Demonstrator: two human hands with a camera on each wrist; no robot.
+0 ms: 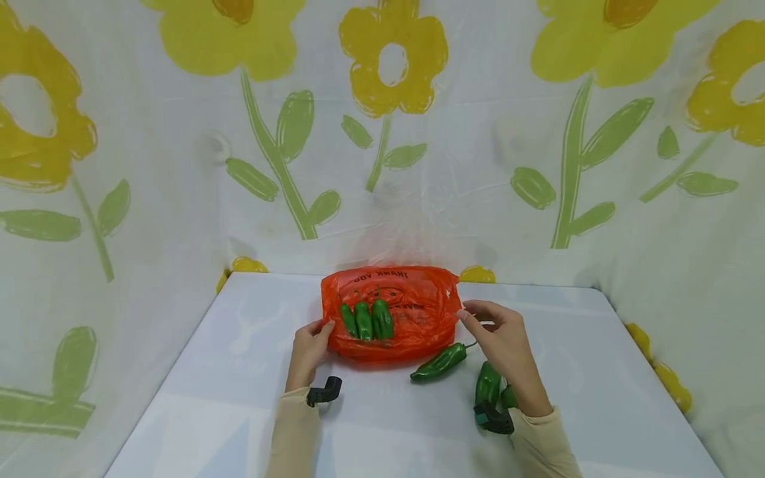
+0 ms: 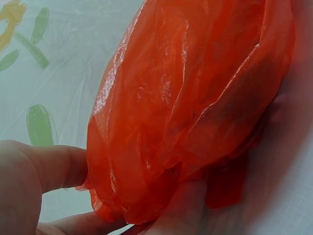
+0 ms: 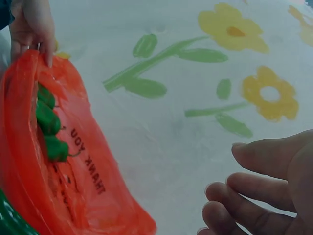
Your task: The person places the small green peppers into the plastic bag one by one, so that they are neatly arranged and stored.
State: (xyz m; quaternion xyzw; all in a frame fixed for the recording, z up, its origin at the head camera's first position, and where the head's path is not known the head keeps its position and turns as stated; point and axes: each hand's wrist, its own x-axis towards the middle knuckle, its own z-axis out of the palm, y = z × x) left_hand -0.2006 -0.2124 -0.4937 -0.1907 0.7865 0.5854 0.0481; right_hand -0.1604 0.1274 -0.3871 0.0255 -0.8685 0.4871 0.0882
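Hands | left (image 1: pixel 309 350) gripping red bag (image 1: pixel 415 328) | right (image 1: pixel 505 340) loosely bent beside it

White sheeting (image 1: pixel 472 153) hangs behind and along both sides of a pale table (image 1: pixel 227 372), enclosing it on three sides. Surface thin, creased, faintly glossy, plastic-looking. Print: big yellow flowers, green stems (image 1: pixel 572 153), green leaves. Middle flower (image 1: pixel 392 64) on the back stretch is deep yellow with a white centre; its two larger neighbours, orange-centred, are cut by the top of the head view. Tabletop whitish with a blue cast, angular bluish patches (image 1: pixel 224 448) near left; far right corner rounded. Yellow printed petals (image 1: pixel 478 274) peek past the far and right edges. Light soft, diffuse.
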